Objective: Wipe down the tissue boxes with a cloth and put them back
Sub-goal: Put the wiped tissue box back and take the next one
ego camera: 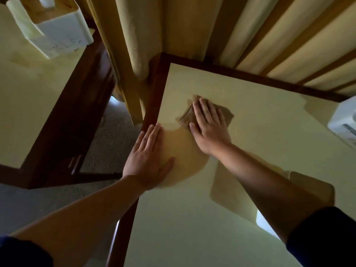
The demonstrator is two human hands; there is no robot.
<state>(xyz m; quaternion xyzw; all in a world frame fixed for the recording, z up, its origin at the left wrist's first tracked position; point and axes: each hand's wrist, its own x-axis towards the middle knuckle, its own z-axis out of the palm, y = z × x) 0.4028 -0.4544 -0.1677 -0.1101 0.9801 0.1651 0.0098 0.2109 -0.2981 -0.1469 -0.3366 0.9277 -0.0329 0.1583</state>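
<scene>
Two counters with pale tops and dark wooden edges stand apart, a strip of carpet [107, 143] between them, and pleated curtains [212, 35] hang behind both. On the left counter [28, 105] sits a white tissue box [57, 35] with a wooden lid, well apart from both hands. A second white tissue box [344, 122] shows only partly at the right edge of the near counter [260, 135]. Nothing lies between it and the hands. The right hand [209, 128] presses flat on a brown cloth [189, 116], fingers extended and slightly spread, not clamped around it. The left hand [148, 157] lies flat on the counter near its wooden edge, fingers together and holding nothing.
</scene>
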